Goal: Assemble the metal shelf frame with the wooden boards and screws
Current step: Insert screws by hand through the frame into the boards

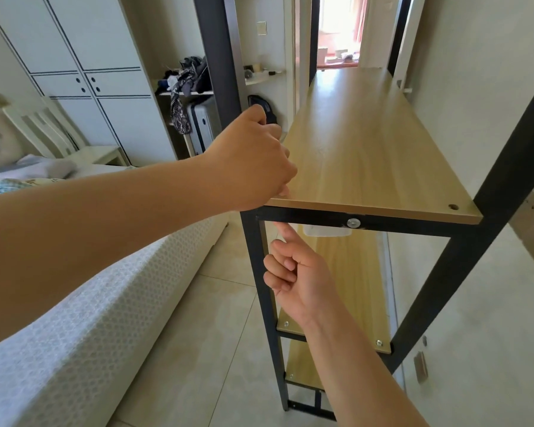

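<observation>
shelf board | left hand on corner | right hand underneath

Open top of upper wooden board: free from above, bounded by black uprights of the metal frame at right and far left. Gap under front crossbar open between the front posts, partly taken up by right hand, forefinger touching the bar's underside, with lower board closing it from below; near-left corner blocked by left hand, fingers curled over the board edge. Narrow strip of tiled floor passable at left between frame and mattress; wall just beside frame at right.
</observation>
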